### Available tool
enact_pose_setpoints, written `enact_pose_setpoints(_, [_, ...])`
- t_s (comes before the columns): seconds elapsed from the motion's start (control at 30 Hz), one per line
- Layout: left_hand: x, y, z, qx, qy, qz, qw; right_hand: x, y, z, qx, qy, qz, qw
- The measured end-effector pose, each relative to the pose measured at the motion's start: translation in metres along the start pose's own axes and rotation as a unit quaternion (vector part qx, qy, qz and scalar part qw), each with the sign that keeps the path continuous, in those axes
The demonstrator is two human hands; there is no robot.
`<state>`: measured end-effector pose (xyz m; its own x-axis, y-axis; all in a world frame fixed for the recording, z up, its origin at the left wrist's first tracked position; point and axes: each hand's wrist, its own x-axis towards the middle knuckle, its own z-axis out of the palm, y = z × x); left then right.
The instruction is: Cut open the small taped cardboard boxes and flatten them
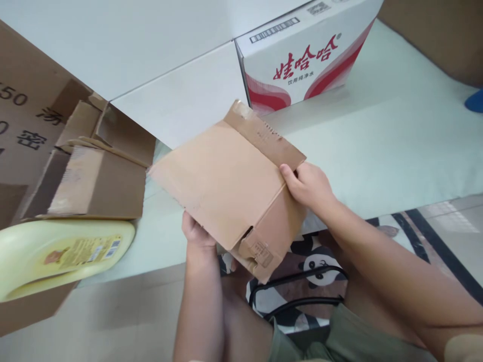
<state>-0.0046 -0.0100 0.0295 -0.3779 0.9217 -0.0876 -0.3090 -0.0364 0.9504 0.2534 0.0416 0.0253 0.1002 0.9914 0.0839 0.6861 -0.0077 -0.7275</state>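
Observation:
I hold a small brown cardboard box (222,181) tilted in front of me, above the edge of a pale green table (396,151). My left hand (196,234) grips its near lower edge from below, its fingers hidden behind the cardboard. My right hand (309,183) is closed on the box's right side, thumb on top near a taped flap. The box's bottom corner with a tucked flap points toward my lap.
An open brown carton (94,171) lies at the left on the table. A pale yellow plastic bottle (56,256) with a label lies below it. A white carton with red Chinese lettering (302,55) stands behind. Large brown boxes sit at far left and top right.

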Motion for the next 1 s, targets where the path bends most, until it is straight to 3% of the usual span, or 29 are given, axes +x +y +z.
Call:
enact_pose_setpoints(0.13, [-0.004, 0.006, 0.014, -0.036, 0.0, 0.01, 0.999, -0.002, -0.001, 0.003, -0.12, -0.024, -0.001, 0.992])
enact_pose_setpoints(0.3, [-0.005, 0.013, 0.014, -0.044, -0.041, -0.039, 0.997, -0.002, -0.004, 0.0, -0.114, 0.008, -0.008, 0.993])
enact_pose_setpoints(0.4, [0.005, 0.011, 0.004, -0.023, -0.011, -0.1, 0.995, -0.002, -0.005, -0.002, -0.089, -0.003, -0.076, 0.993])
enact_pose_setpoints(0.5, [0.016, 0.011, -0.008, -0.048, 0.018, -0.11, 0.993, 0.0, -0.002, -0.004, -0.027, 0.065, -0.12, 0.99])
enact_pose_setpoints(0.6, [0.023, 0.014, -0.018, -0.083, 0.039, -0.064, 0.994, 0.001, 0.003, -0.008, 0.073, 0.15, -0.051, 0.985])
enact_pose_setpoints(0.63, [0.024, 0.014, -0.021, -0.09, 0.042, -0.047, 0.994, 0.0, 0.003, -0.008, 0.128, 0.14, -0.016, 0.982])
enact_pose_setpoints(0.7, [0.023, 0.015, -0.022, -0.101, 0.039, -0.031, 0.994, -0.005, 0.002, -0.01, 0.262, 0.043, 0.043, 0.963])
enact_pose_setpoints(0.77, [0.021, 0.014, -0.019, -0.107, 0.032, -0.048, 0.993, -0.014, -0.003, -0.011, 0.379, -0.081, 0.084, 0.918])
enact_pose_setpoints(0.83, [0.019, 0.014, -0.014, -0.111, 0.024, -0.081, 0.99, -0.024, -0.007, -0.016, 0.429, -0.123, 0.116, 0.887])
enact_pose_setpoints(0.9, [0.016, 0.016, -0.008, -0.119, 0.006, -0.116, 0.986, -0.033, -0.006, -0.028, 0.432, -0.07, 0.13, 0.89])
enact_pose_setpoints(1.0, [0.012, 0.02, -0.005, -0.138, -0.024, -0.16, 0.977, -0.046, 0.011, -0.069, 0.414, 0.086, 0.122, 0.898])
